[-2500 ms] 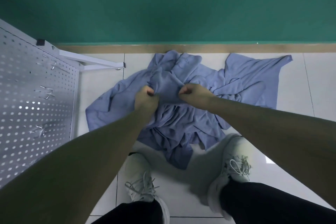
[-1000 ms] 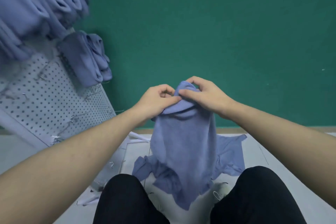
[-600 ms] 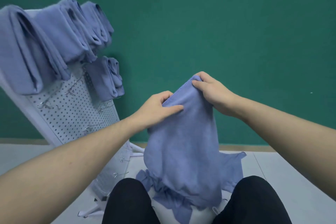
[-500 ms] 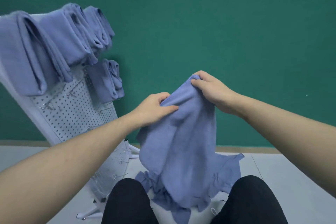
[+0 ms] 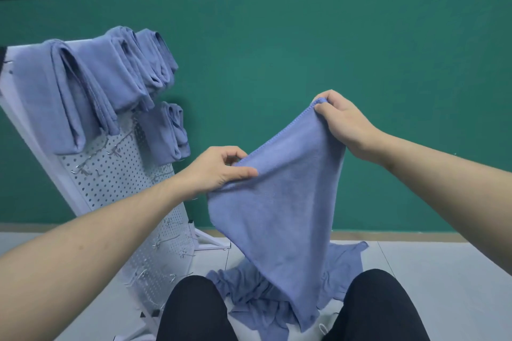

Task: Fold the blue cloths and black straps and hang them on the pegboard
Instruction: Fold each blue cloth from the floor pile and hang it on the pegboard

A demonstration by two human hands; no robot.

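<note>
Farther apart now, left hand (image 5: pixel 219 167) and right hand (image 5: pixel 339 122) — fingers pinching blue cloth (image 5: pixel 279 202) edge.

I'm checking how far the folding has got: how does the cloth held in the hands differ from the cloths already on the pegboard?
The held cloth is spread open in a single layer; the hung cloths are folded into thick bundles. The held cloth is pinched along its top edge by the left hand and right hand; the hung cloths drape over the top part of the pegboard, untouched. Both are the same blue fabric.
</note>
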